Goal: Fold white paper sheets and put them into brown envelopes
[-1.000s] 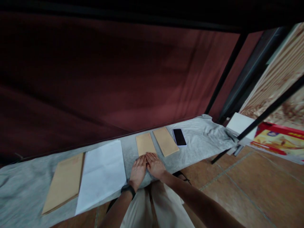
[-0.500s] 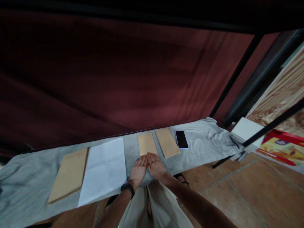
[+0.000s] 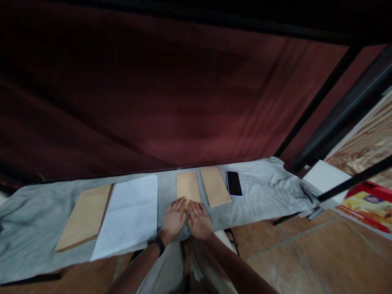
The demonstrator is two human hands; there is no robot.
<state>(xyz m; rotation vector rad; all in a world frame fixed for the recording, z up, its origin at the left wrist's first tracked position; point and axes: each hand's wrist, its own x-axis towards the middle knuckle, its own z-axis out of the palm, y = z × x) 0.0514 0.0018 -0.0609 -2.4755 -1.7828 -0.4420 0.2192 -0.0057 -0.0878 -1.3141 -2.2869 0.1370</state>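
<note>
My left hand (image 3: pixel 174 217) lies flat, its fingertips on the near left part of a brown paper envelope (image 3: pixel 187 185). My right hand (image 3: pixel 199 220) rests flat on the near right part of the same envelope, fingers stretched forward. The hands cover the envelope's near end. Just to the right lies a second brown envelope (image 3: pixel 215 186). Left of my hands is a stack of white paper sheets (image 3: pixel 126 216), and beyond it a stack of larger brown envelopes (image 3: pixel 84 217).
A grey cloth (image 3: pixel 257 179) covers the long narrow surface. A dark-screened phone (image 3: pixel 234 183) lies right of the envelopes. Behind hangs a dark red sheet (image 3: pixel 183 106). On the right are a black metal bar (image 3: pixel 355 182), a white box (image 3: pixel 326 175) and a red and yellow package (image 3: pixel 369 206).
My hands have drawn slightly apart on the envelope, with a small gap now between the fingertips. The view has shifted a little.
</note>
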